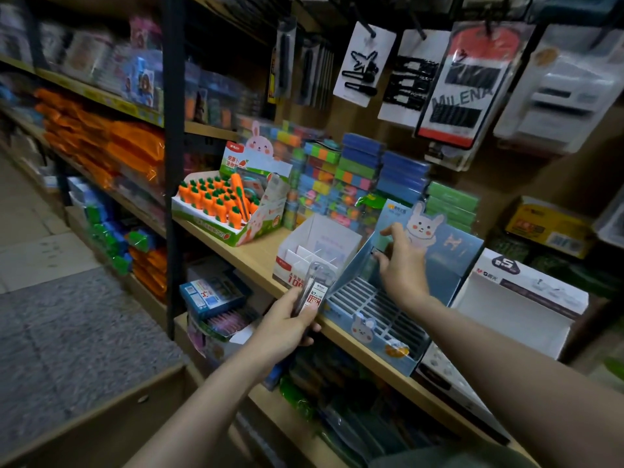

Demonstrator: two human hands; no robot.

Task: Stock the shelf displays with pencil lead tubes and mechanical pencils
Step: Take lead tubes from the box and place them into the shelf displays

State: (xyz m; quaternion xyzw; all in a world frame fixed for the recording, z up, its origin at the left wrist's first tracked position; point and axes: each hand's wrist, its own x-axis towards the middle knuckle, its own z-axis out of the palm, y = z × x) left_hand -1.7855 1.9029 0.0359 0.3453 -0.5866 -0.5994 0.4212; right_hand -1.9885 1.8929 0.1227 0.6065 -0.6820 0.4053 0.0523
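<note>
Head view: lead tubes in left hand, right hand at blue display

Head camera looks down along a wooden shelf [256,261] in a stationery aisle; picture soft and dim.

Left hand [287,324] held just in front of the shelf edge, fingers curled round a small clutch of clear pencil lead tubes [312,288] with a white and red label. Tubes point up and away, their tops reaching in front of the white display box [319,244]. How many tubes, cannot tell.

White display box sits on the shelf, open at the top, cardboard dividers inside, red print on the front.

Right hand [401,265] reaches into the blue rabbit display [452,265] just right of the white box. Thumb and fingers lie apart against the upright back card, near the rabbit picture; nothing visible in the grip. Below the hand, the display's slotted tray [374,310] slopes toward the shelf edge, slots dark.

Carrot display box [223,211] stands further left on the same shelf, filled with orange carrot-shaped items. Stacks of coloured boxes [341,177] behind, against the back wall. Hair clip cards [363,65] hang on hooks above. White carton [520,298] to the right of the blue display.
</note>
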